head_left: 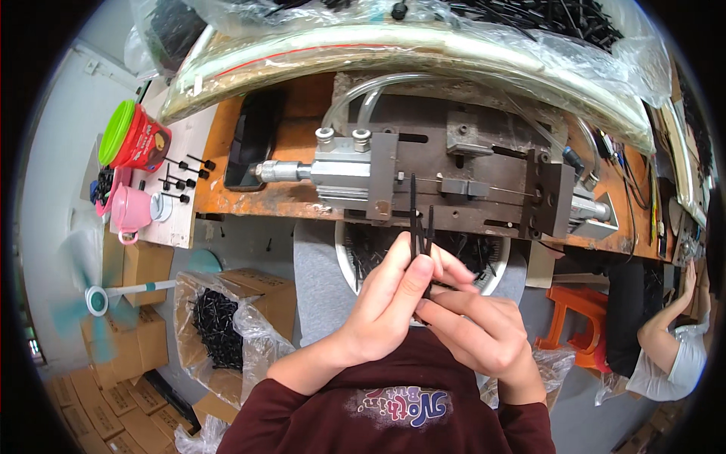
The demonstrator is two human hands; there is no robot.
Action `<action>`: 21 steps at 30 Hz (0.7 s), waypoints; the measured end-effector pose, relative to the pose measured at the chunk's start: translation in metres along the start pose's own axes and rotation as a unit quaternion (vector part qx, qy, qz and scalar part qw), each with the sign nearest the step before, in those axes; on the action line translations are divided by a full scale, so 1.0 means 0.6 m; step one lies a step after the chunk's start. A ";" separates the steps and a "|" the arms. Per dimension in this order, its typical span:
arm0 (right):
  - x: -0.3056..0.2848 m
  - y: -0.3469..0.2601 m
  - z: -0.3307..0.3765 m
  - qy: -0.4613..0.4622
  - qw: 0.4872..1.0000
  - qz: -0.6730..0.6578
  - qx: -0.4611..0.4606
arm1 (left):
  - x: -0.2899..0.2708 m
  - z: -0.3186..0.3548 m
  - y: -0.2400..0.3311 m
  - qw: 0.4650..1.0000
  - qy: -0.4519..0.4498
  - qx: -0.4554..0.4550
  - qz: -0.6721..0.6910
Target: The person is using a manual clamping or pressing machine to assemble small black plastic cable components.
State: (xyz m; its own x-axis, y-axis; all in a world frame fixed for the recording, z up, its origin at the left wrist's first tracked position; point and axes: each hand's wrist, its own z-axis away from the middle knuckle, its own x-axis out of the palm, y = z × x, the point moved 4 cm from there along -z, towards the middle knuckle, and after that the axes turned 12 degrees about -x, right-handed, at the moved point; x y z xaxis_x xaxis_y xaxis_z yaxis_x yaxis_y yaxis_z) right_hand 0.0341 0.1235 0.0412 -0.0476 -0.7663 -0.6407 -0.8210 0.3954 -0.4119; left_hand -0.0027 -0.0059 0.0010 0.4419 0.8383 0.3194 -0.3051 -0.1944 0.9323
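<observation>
Several thin black plastic sticks [414, 203] stand nearly upright in front of my chest. My left hand [384, 304] pinches them between thumb and fingers, tips pointing up and away. My right hand [484, 327] is closed around their lower ends, its fingertips meeting the left hand's; what exactly lies in its fingers is partly hidden. Just beyond is a bench fixture with a dark metal plate [431, 151], a left air cylinder [340, 178] and a right one [590, 213]. A thin metal pin [427, 180] runs toward a small grey block [464, 187] between them. Below my hands, a white basin [344, 261] holds more black sticks.
A phone [253, 140], red tub [144, 140] and pink cup [131, 208] are at left. A lined carton [261, 303] of black parts and a running fan [96, 300] stand lower left. An orange stool [571, 318] and another person's arm [665, 333] are at right.
</observation>
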 end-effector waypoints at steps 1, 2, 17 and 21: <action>-0.005 -0.001 0.001 0.004 1.000 -0.011 0.013 | -0.004 -0.002 -0.002 1.000 0.010 0.004 -0.024; -0.011 0.000 0.004 0.025 0.999 0.008 0.026 | -0.010 -0.002 -0.003 0.999 0.020 0.008 -0.047; 0.005 0.073 -0.010 -0.043 0.962 0.261 0.069 | -0.030 0.019 0.025 0.982 0.089 0.096 -0.138; 0.004 0.069 -0.019 -0.053 0.957 0.266 0.102 | -0.029 0.020 0.027 0.995 0.064 0.020 -0.077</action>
State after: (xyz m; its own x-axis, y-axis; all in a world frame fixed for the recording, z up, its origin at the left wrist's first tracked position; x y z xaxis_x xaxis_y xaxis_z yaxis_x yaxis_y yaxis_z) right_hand -0.0065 0.1322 0.0300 -0.3610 -0.3771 -0.8529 -0.5671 0.8148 -0.1202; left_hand -0.0052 -0.0294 0.0126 0.3688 0.9172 0.1506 -0.2071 -0.0769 0.9753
